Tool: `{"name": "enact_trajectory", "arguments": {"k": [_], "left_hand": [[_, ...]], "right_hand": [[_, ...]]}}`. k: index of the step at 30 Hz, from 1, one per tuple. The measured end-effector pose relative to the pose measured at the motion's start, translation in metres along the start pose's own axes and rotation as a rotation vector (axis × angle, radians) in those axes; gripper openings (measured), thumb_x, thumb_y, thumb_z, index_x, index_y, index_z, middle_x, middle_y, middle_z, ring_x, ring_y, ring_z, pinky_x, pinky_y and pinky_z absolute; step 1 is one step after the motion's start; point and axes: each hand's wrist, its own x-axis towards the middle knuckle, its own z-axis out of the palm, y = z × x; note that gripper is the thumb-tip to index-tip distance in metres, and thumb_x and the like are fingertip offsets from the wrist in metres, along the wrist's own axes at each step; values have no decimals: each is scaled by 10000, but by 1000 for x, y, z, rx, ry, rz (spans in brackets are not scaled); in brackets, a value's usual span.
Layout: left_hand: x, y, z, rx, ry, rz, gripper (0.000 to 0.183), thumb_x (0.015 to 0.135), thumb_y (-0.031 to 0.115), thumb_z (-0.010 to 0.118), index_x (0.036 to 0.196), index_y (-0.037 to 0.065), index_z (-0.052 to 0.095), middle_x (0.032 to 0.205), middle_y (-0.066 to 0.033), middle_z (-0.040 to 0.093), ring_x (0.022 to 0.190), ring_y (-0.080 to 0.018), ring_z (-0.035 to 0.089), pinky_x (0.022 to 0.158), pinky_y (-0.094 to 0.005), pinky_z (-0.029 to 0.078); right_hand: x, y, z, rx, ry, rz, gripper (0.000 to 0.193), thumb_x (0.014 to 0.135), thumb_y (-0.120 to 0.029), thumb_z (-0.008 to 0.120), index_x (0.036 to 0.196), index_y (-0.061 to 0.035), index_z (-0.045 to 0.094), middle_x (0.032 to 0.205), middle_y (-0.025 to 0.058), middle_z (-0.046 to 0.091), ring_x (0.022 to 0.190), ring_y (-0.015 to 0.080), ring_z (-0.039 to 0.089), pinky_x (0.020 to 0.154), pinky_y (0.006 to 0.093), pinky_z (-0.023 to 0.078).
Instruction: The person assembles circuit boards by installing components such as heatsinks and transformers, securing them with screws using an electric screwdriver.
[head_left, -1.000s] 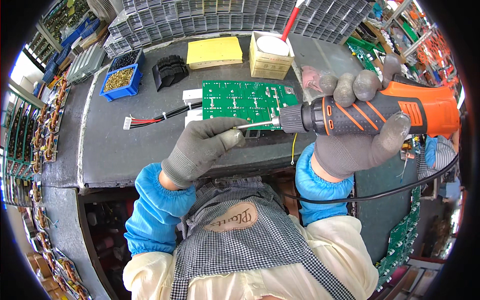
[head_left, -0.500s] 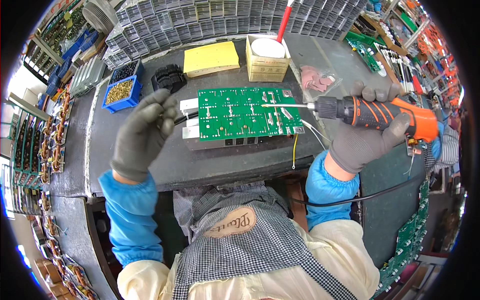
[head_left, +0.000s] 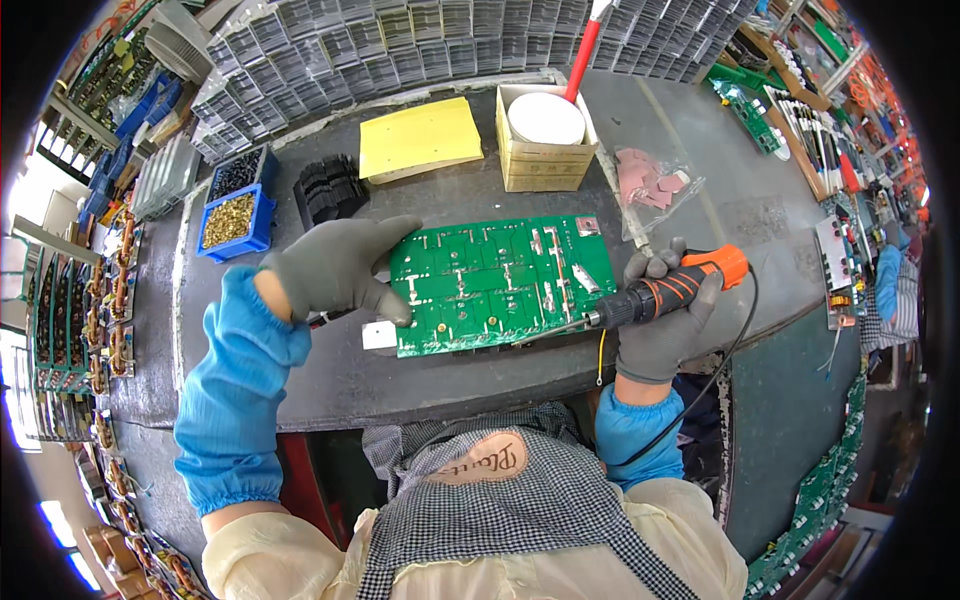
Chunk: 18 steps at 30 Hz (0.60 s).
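A green circuit board [head_left: 482,290] lies in front of me on the dark bench, with silvery solder joints on its upper face. My left hand [head_left: 330,268], in a grey glove, grips its left end, with the thumb on the near side and the fingers toward the far corner. In my gloved right hand [head_left: 662,338] is an orange and black electric screwdriver [head_left: 668,290]. Its long bit points left along the board's near edge; where the tip ends is hard to make out. A white tab [head_left: 379,335] sticks out beside the board's left end.
Beyond the board are black plastic parts [head_left: 330,190], yellow sheets [head_left: 420,140] and a cardboard box [head_left: 546,168] with a white round container. A blue bin [head_left: 262,222] holds brass-coloured pieces. Pink pieces [head_left: 650,182] lie in a clear bag. A black cord [head_left: 735,345] hangs from the screwdriver.
My left hand has come down onto the board's left end. The screwdriver has moved down and left, from above the board to its near edge. The view has shifted slightly.
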Motion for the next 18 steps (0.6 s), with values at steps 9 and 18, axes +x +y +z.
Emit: {"name": "enact_trajectory", "arguments": {"k": [9,18], "left_hand": [[-2,-12,13,37,109,-15,1207,533,626,830,1502,14,453,1083,-234,662,1028,-413,674,870,-434,528],[-2,-17,14,-47,124,8,1250,498,663,825,1489,-6,461,1038,-219,657,942,-389,687,822,-420,541]], "right_hand": [[9,11,23,75,-19,107,578,1008,-490,611,1238,33,523,954,85,649,840,205,650,813,393,586],[12,18,16,25,-9,107,565,1021,-476,598,1238,39,516,945,90,649,849,200,668,832,394,593]]}}
